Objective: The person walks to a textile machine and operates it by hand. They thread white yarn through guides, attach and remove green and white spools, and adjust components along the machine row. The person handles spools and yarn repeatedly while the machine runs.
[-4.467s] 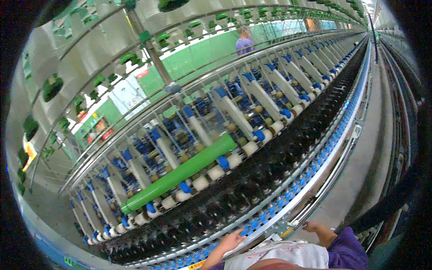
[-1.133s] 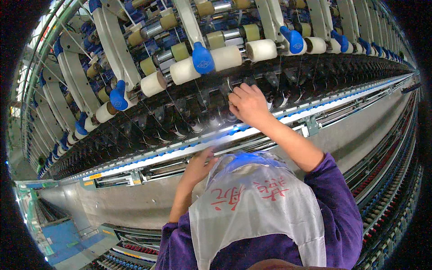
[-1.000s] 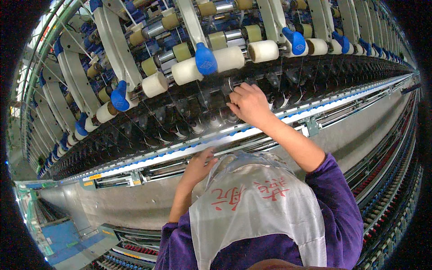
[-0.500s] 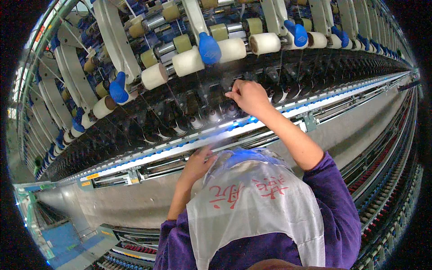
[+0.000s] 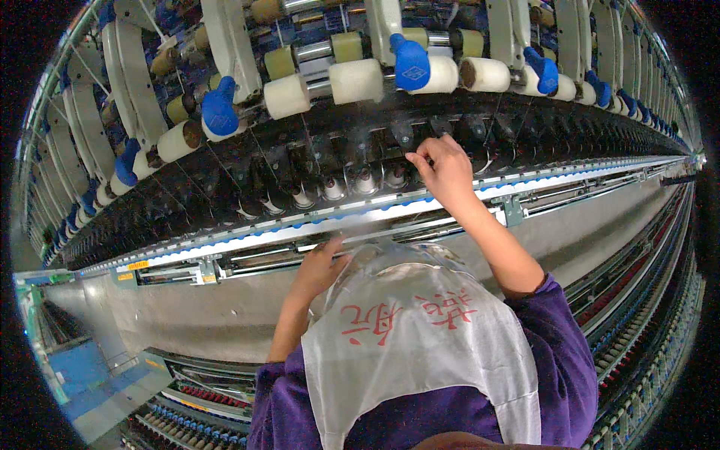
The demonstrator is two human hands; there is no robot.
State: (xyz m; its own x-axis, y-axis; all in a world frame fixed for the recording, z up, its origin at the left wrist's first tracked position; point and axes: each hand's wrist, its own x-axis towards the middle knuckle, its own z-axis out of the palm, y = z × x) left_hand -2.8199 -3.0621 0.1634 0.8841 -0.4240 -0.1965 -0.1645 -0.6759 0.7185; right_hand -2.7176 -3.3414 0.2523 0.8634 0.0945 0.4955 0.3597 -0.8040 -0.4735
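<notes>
My right hand [image 5: 445, 169] is raised in front of the row of spindles on a long spinning frame. Its thumb and forefinger come together in a pinch; whatever may be between them is too small to make out. Just left of it stand spindles with pale bobbins [image 5: 364, 181], set in dark separators. Lower down, my left hand [image 5: 321, 265] is beside the metal rail [image 5: 352, 222], near the top of my translucent white apron [image 5: 420, 337]. The thumb of that hand stands away from the fingers, and I see nothing held in it.
Above the spindles runs a row of cream rollers [image 5: 355, 81] with blue-tipped pressure arms [image 5: 411, 67]. Fine threads slant down from the rollers. Behind me, grey floor [image 5: 225, 322] separates this frame from another machine [image 5: 630, 337] on the right.
The view has shifted, so the rollers and arms appear farther right. My right hand also appears farther right, still pinched. The blue glow on the rail and apron has gone.
</notes>
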